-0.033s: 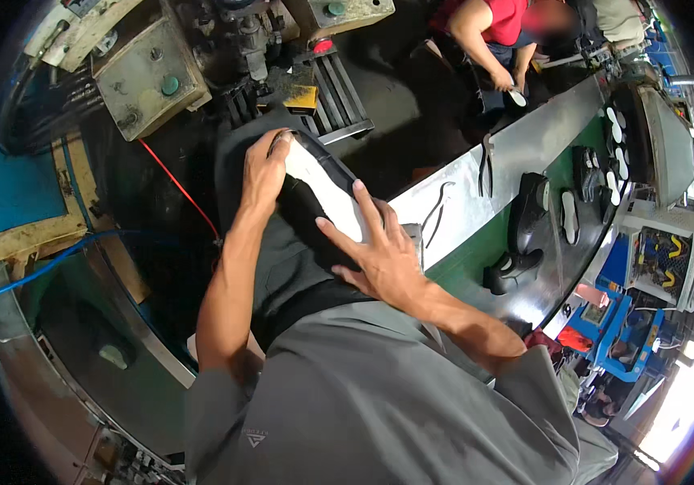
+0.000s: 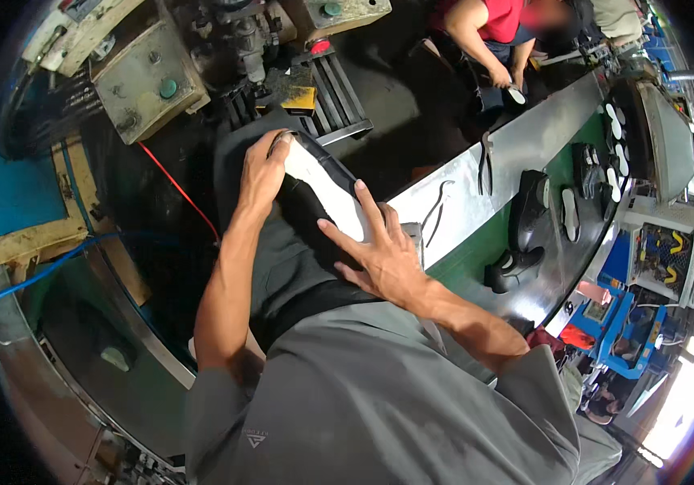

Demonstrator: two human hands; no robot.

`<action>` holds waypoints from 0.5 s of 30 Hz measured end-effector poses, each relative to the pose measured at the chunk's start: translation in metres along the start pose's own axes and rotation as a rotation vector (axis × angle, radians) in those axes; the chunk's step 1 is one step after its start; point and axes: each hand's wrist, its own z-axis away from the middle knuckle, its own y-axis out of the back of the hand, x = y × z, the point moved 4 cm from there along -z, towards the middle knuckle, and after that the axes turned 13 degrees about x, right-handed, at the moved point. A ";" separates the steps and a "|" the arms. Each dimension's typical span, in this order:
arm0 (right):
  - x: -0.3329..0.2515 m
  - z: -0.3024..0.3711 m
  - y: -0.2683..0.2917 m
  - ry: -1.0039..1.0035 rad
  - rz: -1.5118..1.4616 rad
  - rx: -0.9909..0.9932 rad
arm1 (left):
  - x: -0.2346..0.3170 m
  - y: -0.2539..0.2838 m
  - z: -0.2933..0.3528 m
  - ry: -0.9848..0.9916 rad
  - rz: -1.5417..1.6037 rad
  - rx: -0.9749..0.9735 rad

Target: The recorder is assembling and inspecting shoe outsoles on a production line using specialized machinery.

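Note:
An upturned black shoe with a white bottom lies across my lap. Its far end is in my left hand, thumb over the white bottom and the other fingers partly hidden around the edge. Over the near end rests my right hand, its fingers spread and touching the shoe; the palm hides that end. To the right of this hand, lasting pincers lie on a metal ledge. Another dark hand tool lies farther along the ledge.
Beyond the ledge, a green surface carries black shoes and white-bottomed ones. A co-worker in red sits far right, holding a shoe piece. A machine with a control box stands ahead left, near a red cable and blue hose.

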 end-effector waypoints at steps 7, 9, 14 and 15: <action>0.022 0.020 -0.022 0.081 -0.115 0.077 | 0.031 0.024 0.012 -0.442 -0.281 -0.002; 0.023 0.024 -0.025 0.107 -0.143 0.131 | 0.034 0.027 0.014 -0.443 -0.280 -0.008; 0.026 0.021 -0.027 0.102 -0.210 0.103 | 0.031 0.031 0.014 -0.378 -0.285 -0.035; 0.026 0.019 -0.026 0.110 -0.215 0.109 | 0.027 0.032 0.013 -0.383 -0.291 -0.026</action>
